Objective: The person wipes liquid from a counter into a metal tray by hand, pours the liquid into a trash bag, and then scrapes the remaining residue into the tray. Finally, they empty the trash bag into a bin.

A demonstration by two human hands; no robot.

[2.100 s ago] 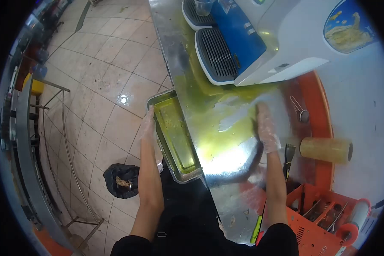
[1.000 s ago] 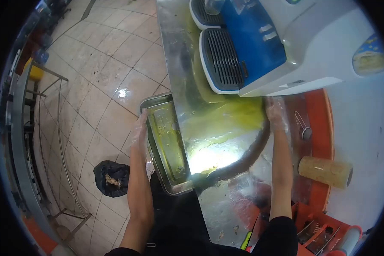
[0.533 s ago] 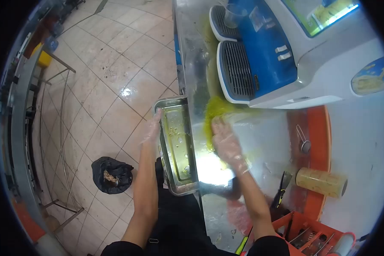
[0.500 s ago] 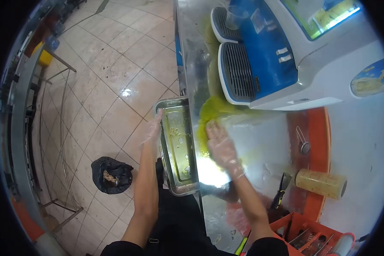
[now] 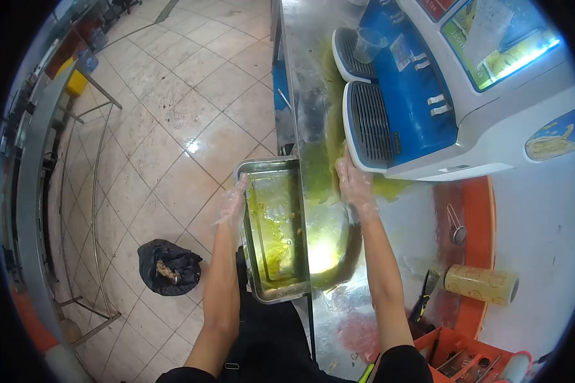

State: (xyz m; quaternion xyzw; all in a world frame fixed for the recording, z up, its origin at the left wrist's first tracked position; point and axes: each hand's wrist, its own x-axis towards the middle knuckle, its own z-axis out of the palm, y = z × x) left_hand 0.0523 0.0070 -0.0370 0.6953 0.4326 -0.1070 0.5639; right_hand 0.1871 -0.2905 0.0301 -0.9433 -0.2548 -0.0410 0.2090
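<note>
My left hand [image 5: 233, 203], in a clear plastic glove, grips the left rim of a rectangular metal tray [image 5: 278, 295]. The tray is held against the counter's edge, with yellow-green liquid and small bits inside. My right hand [image 5: 355, 186], also gloved, rests on the metal counter [image 5: 319, 220] with fingers stretched out. Its fingertips are by the front of the drink dispenser's drip tray [image 5: 370, 121]. Yellow-green liquid [image 5: 322, 172] is spread over the counter around that hand.
A white and blue drink dispenser [image 5: 479, 137] stands on the counter, a clear cup [image 5: 369, 45] on its far drip tray. Nearer are a small strainer [image 5: 457, 233], a film roll [image 5: 482, 285], a scraper [image 5: 425, 297] and an orange caddy [image 5: 466, 357]. A black bag [image 5: 169, 268] sits on the floor.
My right hand has moved forward and right across the counter to the dispenser's front. More yellow-green liquid now lies in the tray. My left hand keeps its hold; the view has shifted slightly.
</note>
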